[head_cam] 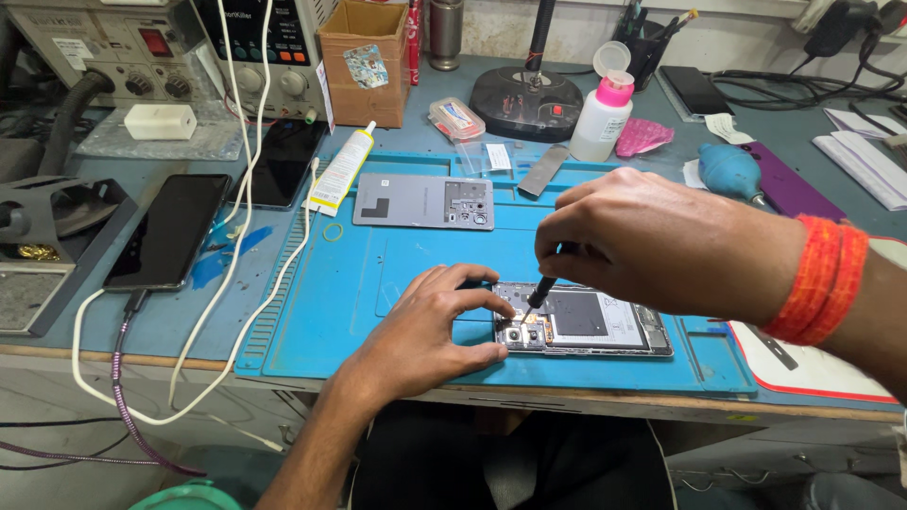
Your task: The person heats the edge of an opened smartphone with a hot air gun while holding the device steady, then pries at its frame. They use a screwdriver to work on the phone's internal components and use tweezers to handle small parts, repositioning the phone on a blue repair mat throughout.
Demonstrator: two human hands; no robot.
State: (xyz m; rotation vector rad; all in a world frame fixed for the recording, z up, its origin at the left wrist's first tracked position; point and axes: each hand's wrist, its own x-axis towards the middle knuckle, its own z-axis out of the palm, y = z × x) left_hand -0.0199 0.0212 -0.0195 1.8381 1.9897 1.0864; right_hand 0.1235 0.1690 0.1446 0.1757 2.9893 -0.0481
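An opened smartphone lies on the blue repair mat, its back removed and its inner board showing. My left hand pinches the phone's left end between thumb and fingers. My right hand holds a black screwdriver upright, its tip resting on the phone's camera corner. An orange thread band circles my right wrist. The grey back cover lies apart on the mat, farther back.
A black phone on a cable lies at left, beside another dark phone. A glue tube, a cardboard box, a white bottle with a pink cap, a teal blower and bench instruments stand behind.
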